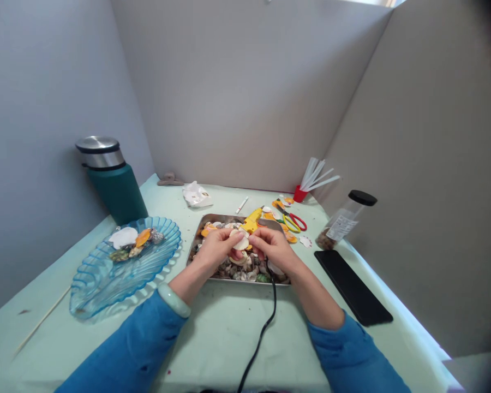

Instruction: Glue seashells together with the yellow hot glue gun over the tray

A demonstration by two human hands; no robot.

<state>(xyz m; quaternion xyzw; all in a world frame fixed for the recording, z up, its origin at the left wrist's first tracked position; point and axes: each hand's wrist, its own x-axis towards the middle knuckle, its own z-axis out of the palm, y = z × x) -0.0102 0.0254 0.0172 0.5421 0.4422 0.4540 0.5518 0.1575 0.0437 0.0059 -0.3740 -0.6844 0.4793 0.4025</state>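
Note:
Both hands are over a metal tray (239, 280) heaped with seashells. A pale scallop shell (240, 240) is pinched between the thumb and fingers of my left hand (219, 248). Close against its right side, my right hand (273, 245) has its fingers pressed together; whether it also grips the shell or something small is hidden. Just behind the hands, a yellow glue gun (252, 219) lies on the tray, and a black cord (265, 327) runs from the tray toward the table's front edge.
A blue shell-shaped plate (106, 289) with several shells sits left, before a teal bottle (117, 191). Right are scissors (293, 219), a red cup (300, 194) of white sticks, a clear jar (343, 221) and a black phone (352, 286). A thin stick (43, 321) lies front left.

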